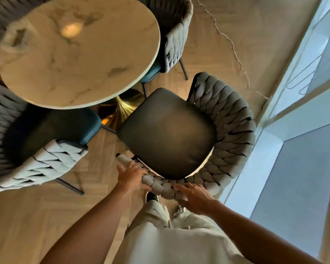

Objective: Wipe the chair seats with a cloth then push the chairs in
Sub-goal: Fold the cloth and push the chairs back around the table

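A chair with a dark seat [168, 134] and a grey woven rope backrest [231, 130] stands pulled out from the round marble table [74, 52], right in front of me. My left hand [131, 176] grips the left end of the backrest. My right hand [192, 193] rests on the top of the backrest near its middle, fingers spread over the rope. No cloth is visible in either hand or on the seat.
Two more woven chairs stand at the table: one at the left [36, 149] with a teal seat, one at the far side [173, 39]. The table's gold base [126, 111] shows between them. A window wall [293, 130] runs along the right.
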`<action>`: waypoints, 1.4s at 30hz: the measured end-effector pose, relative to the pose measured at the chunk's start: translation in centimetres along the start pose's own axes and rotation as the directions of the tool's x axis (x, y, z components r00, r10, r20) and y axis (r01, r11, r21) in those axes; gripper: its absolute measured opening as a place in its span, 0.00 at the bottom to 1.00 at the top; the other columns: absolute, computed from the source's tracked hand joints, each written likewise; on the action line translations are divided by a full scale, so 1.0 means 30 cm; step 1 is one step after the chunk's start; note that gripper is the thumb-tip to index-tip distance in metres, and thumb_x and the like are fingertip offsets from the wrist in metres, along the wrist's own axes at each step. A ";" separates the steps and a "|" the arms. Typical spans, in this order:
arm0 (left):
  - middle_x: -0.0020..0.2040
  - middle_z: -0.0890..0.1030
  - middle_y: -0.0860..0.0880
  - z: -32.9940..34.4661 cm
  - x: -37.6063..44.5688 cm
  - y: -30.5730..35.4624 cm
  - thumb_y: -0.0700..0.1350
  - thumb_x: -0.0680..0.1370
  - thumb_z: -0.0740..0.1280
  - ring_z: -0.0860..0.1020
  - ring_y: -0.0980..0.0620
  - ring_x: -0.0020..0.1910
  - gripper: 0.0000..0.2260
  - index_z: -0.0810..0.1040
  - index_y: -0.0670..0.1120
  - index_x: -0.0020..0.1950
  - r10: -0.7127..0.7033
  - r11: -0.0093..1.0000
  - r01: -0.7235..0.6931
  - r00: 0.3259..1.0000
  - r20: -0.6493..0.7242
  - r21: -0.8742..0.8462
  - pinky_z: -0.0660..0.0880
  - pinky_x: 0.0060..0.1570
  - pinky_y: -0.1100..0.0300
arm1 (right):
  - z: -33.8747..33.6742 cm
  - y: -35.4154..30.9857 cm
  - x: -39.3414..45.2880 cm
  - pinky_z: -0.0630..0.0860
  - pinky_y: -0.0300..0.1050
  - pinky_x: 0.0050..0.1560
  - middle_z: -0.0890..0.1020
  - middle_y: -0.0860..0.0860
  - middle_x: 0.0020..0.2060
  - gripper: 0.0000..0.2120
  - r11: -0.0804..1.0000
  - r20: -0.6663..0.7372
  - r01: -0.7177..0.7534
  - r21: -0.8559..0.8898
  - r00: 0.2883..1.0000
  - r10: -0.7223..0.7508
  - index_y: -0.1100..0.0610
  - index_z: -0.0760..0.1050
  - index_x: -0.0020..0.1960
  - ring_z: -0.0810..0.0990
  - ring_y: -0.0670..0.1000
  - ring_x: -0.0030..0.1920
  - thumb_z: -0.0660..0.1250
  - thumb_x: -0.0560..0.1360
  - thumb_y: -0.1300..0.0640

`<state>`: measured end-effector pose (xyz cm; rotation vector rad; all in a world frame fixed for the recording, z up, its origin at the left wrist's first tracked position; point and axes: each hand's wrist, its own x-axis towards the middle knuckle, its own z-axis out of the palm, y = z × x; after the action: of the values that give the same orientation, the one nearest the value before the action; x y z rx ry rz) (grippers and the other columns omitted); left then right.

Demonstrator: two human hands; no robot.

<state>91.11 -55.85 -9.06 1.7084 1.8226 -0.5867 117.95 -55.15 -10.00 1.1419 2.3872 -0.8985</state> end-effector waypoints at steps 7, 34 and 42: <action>0.76 0.56 0.50 0.128 -0.121 -0.080 0.68 0.62 0.73 0.45 0.44 0.77 0.40 0.67 0.58 0.71 -0.068 0.969 0.059 0.997 -0.029 -0.241 0.60 0.69 0.35 | 0.013 0.134 -0.075 0.80 0.46 0.52 0.80 0.46 0.49 0.34 0.943 -0.027 0.145 -0.298 0.987 -0.160 0.47 0.73 0.64 0.80 0.49 0.49 0.73 0.61 0.35; 0.78 0.56 0.49 0.058 -0.045 0.881 0.74 0.69 0.60 0.45 0.44 0.77 0.36 0.64 0.59 0.74 -0.454 0.587 0.550 0.831 0.321 -0.594 0.43 0.69 0.29 | -0.404 0.771 0.104 0.52 0.69 0.69 0.80 0.51 0.56 0.34 0.833 0.145 0.396 -0.388 0.918 -0.369 0.44 0.78 0.62 0.74 0.59 0.62 0.59 0.67 0.23; 0.71 0.69 0.54 0.056 -0.002 0.914 0.66 0.74 0.59 0.50 0.51 0.74 0.25 0.72 0.58 0.68 -0.570 0.577 0.533 0.805 0.163 -0.619 0.41 0.68 0.28 | -0.408 0.797 0.147 0.51 0.72 0.65 0.80 0.54 0.48 0.36 0.840 0.081 0.334 -0.428 0.940 -0.332 0.43 0.82 0.52 0.73 0.58 0.57 0.44 0.70 0.23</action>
<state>118.56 -54.57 -8.53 0.6752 2.2578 -0.0880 133.61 -33.05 -12.78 0.5604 2.6453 -0.4086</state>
